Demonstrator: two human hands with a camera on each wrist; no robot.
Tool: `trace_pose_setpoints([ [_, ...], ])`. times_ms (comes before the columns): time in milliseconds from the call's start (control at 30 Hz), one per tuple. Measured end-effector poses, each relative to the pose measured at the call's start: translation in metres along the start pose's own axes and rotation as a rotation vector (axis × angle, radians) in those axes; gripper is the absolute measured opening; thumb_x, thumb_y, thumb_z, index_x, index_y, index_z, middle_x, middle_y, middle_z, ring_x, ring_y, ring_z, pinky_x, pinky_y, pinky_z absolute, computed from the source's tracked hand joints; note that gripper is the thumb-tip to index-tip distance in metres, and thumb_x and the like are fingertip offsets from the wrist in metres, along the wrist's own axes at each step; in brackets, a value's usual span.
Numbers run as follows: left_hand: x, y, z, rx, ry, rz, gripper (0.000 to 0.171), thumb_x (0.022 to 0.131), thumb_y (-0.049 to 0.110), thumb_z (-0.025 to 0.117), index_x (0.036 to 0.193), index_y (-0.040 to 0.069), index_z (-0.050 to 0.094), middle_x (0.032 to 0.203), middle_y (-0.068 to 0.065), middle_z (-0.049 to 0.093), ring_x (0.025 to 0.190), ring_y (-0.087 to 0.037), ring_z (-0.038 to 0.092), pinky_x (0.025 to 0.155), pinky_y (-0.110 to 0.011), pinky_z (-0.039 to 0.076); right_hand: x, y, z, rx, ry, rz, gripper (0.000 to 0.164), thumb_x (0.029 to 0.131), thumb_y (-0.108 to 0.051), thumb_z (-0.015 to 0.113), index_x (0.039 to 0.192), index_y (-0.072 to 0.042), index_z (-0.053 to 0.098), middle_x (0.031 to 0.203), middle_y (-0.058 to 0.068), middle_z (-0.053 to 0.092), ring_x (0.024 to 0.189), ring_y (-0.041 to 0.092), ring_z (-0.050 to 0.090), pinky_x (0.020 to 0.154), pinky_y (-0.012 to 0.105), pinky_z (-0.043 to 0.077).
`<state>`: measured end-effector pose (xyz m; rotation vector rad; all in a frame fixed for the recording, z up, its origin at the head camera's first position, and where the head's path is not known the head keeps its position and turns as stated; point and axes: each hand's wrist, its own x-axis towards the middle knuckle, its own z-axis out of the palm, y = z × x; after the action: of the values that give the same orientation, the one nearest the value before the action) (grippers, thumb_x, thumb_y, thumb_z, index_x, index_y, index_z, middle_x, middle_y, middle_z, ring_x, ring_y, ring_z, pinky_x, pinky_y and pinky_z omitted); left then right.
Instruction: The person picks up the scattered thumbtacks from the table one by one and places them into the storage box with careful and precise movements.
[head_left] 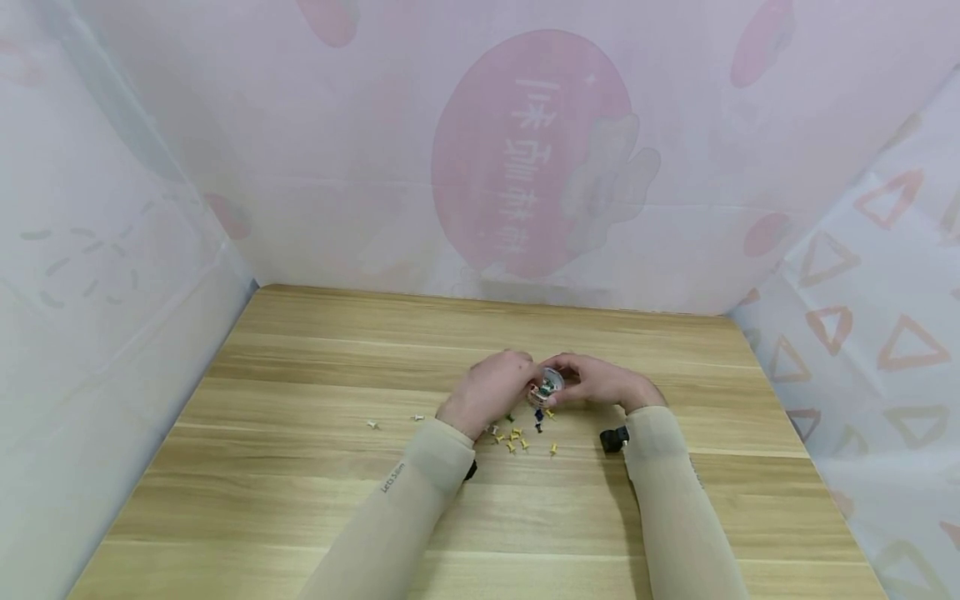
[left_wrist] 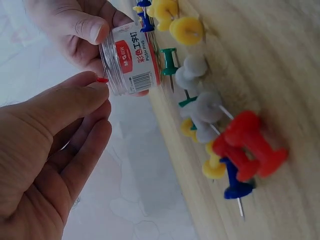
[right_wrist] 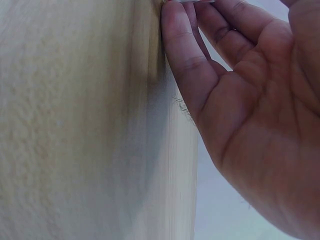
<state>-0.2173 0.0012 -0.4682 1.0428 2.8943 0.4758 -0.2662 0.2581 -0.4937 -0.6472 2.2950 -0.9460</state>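
A small clear jar of push pins (head_left: 548, 384) with a printed label is held by my right hand (head_left: 604, 383), its fingers and thumb round the jar's sides. My left hand (head_left: 491, 387) is at the jar's mouth. In the left wrist view, its thumb and finger pinch a red push pin (left_wrist: 102, 79), most of it hidden by the fingertips. Loose beside the jar lie yellow pins (left_wrist: 187, 31), a green pin (left_wrist: 169, 61), white pins (left_wrist: 209, 106), red pins (left_wrist: 256, 145) and a blue pin (left_wrist: 235, 181). The right wrist view shows the right palm (right_wrist: 265, 115) and only a sliver of the jar.
Two white pins lie apart on the left, one of them farther out (head_left: 372, 425). Several yellow pins (head_left: 516, 434) are scattered in front of the hands on the wooden table (head_left: 300, 500). Printed cloth walls (head_left: 360, 225) stand at the back and sides.
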Motion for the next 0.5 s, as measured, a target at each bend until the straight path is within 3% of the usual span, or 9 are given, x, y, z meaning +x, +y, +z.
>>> trace_pose_setpoints([
  [333,-0.0012,0.0026,-0.0044,-0.057,0.035,-0.022,0.016,0.114,0.010,0.077,0.123,0.015,0.089,0.117,0.001,0.086,0.103,-0.013,0.078,0.093,-0.030,0.068,0.0004,0.0002,-0.0006,0.028,-0.011,0.018,0.073,0.107,-0.033,0.090,0.168,-0.007,0.059,0.161,0.016,0.069,0.149,0.035,0.064,0.134,0.063,0.048],
  [500,0.0016,0.0048,0.0002,-0.035,0.042,-0.003,0.017,0.112,0.006,0.077,0.120,0.015,0.089,0.113,0.001,0.086,0.097,-0.010,0.074,0.085,-0.029,0.066,-0.0001,0.0002,-0.0002,0.022,-0.009,0.011,0.071,0.108,-0.032,0.089,0.167,-0.006,0.060,0.161,0.016,0.069,0.150,0.035,0.064,0.134,0.063,0.048],
])
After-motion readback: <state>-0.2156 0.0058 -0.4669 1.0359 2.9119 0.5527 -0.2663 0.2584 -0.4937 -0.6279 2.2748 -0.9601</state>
